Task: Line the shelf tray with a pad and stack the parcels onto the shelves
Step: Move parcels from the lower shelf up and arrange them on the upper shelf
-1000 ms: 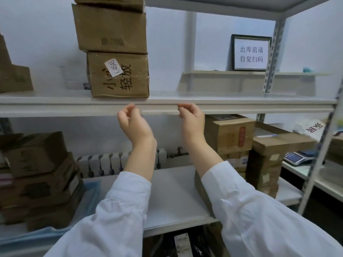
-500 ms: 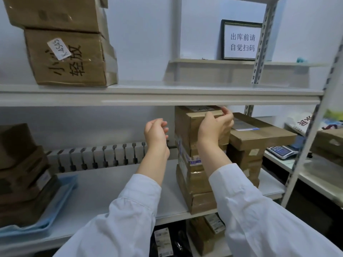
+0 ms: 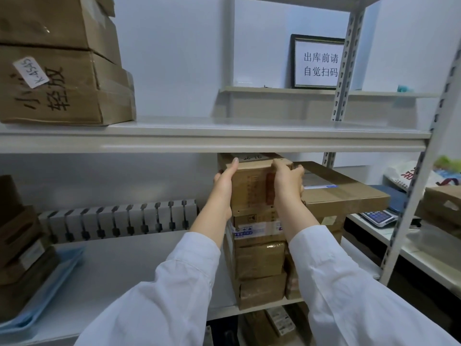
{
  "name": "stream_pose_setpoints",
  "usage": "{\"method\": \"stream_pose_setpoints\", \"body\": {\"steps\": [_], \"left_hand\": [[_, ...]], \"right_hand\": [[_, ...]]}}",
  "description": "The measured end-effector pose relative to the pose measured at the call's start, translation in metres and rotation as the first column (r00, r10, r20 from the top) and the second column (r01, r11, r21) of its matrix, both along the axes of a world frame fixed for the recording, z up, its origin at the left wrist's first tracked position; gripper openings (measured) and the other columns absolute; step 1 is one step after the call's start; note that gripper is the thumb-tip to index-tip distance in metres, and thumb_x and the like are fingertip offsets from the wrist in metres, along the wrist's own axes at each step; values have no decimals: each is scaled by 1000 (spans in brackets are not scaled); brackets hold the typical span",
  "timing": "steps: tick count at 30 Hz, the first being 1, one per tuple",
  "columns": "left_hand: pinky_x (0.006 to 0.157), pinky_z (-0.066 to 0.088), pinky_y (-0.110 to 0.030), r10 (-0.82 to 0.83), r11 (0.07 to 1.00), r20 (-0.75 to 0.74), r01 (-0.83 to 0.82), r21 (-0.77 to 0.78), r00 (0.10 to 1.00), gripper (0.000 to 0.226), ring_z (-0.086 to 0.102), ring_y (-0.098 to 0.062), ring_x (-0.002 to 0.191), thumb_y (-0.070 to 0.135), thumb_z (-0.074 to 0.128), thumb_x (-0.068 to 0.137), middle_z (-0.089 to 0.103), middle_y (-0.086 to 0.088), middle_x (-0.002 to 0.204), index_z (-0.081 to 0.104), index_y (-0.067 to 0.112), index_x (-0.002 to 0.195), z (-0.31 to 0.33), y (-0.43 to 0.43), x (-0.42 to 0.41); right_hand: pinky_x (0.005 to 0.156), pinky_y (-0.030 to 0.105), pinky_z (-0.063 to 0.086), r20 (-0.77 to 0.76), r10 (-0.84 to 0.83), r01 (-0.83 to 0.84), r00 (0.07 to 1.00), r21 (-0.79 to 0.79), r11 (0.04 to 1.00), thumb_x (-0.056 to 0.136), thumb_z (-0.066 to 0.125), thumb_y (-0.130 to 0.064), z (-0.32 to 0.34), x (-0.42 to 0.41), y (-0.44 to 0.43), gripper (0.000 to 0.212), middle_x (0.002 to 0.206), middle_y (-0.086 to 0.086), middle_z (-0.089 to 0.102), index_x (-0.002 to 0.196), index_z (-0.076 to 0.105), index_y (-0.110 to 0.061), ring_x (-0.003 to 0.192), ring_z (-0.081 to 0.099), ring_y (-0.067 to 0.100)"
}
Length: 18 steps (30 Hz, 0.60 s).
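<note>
Where the shelf (image 3: 249,136) cuts off its top, left hand (image 3: 222,189) and right hand (image 3: 287,183) grip the parcel (image 3: 252,186).

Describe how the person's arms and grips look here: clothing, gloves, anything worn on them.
Both arms wear loose, long white sleeves of a plain coat-like fabric, the left sleeve and the right sleeve, each with a stitched hem at the cuff. The sleeves stop short of the wrists. The left grip and the right grip are bare: no gloves, rings or watch can be seen.
</note>
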<state>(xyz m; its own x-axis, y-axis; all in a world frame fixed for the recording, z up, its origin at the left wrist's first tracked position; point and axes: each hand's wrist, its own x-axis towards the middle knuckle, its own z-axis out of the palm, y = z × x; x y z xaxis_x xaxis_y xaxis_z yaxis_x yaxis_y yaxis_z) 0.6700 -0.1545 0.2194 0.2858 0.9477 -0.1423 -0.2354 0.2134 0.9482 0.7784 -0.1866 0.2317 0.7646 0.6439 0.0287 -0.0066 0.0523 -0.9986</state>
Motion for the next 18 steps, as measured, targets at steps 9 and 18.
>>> {"method": "stream_pose_setpoints", "body": {"steps": [9, 18], "left_hand": [[86, 50, -56, 13, 1000, 46, -14, 21, 999, 107, 62, -34, 106, 84, 64, 37, 66, -9, 117, 52, 29, 129, -8, 13, -24], [66, 48, -31, 241, 970, 72, -242, 5, 968, 41, 58, -23, 65, 60, 60, 50, 61, -1, 75, 60, 26, 72, -4, 15, -99]], "right_hand": [[67, 32, 40, -18, 140, -137, 990, 125, 983, 88, 52, -37, -2, -13, 1, 34, 110, 5, 49, 112, 43, -14, 90, 49, 18], [99, 49, 40, -51, 193, -182, 980, 172, 968, 83, 44, -51, 8, -43, 2, 33, 124, 6, 49, 105, 39, -27, 114, 47, 27]]}}
